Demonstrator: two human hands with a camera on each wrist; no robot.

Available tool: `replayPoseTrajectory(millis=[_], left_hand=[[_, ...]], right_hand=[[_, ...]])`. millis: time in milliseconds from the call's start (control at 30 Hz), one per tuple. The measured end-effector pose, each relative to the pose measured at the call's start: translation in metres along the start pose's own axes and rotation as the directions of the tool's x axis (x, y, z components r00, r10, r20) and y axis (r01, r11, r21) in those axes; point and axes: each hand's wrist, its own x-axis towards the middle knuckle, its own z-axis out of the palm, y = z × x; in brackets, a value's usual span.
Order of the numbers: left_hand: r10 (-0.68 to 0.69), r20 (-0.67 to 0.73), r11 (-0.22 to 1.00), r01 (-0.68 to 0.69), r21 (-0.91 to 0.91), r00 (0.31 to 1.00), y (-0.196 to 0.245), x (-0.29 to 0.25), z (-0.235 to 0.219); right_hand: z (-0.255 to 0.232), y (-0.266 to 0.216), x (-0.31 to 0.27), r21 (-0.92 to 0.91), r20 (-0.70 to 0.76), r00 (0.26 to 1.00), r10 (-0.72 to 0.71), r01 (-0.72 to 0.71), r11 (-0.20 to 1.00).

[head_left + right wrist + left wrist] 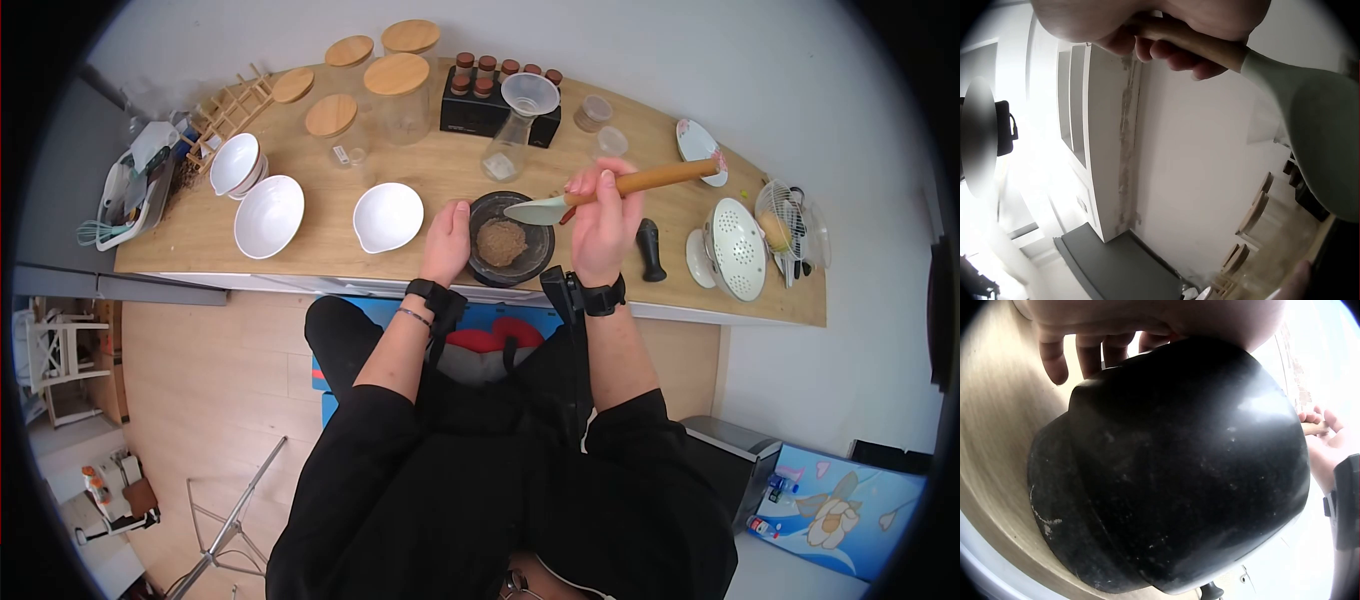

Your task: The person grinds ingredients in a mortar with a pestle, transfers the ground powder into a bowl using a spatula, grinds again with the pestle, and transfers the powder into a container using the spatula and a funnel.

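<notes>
A dark stone mortar [546, 262] stands near the counter's front edge with brown ground powder [501, 243] inside. My left hand [448, 243] rests against its left side; in the left wrist view the fingers [1054, 359] extend past the mortar's dark wall [1191, 469]. Above the mortar's right rim, my right hand [605, 225] grips the wooden handle [665, 177] of a silicone spoon. The spoon's pale green head [538, 211] tilts over the bowl, and shows large in the right wrist view [1325, 125]. A black pestle [650, 250] lies right of the mortar.
White bowls [388, 218] stand on the left. Behind are wooden-lidded jars [397, 75], a black spice-jar box [470, 115] and a glass bottle with a funnel [530, 94] on top. A white colander [738, 250] and a wire basket [778, 205] sit at right.
</notes>
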Motion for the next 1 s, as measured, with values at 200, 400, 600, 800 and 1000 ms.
replayPoseTrajectory(millis=[200,400,600,800,1000], left_hand=[[0.007,-0.015,0.999,-0.006,0.032,1.000,0.003,0.000,0.000],[0.053,-0.048,0.999,-0.053,-0.003,0.997,0.003,-0.001,0.003],[0.006,-0.002,1.000,-0.006,-0.008,1.000,-0.002,-0.001,0.001],[-0.001,-0.007,1.000,0.002,0.018,1.000,-0.002,0.000,0.001],[0.021,-0.042,0.999,-0.022,-0.026,0.999,0.003,-0.001,0.003]], right_hand=[[-0.003,0.012,-0.012,-0.375,-0.054,0.996,0.070,-0.085,0.923],[-0.005,0.011,-0.014,-0.438,-0.085,0.996,0.038,-0.072,0.896],[-0.007,-0.010,-0.023,-0.742,-0.051,0.992,-0.113,0.038,0.669],[-0.011,-0.029,-0.029,-0.835,0.119,0.957,-0.265,0.241,0.495],[-0.029,-0.005,-0.049,-0.785,-0.004,0.996,-0.091,0.053,0.617]])
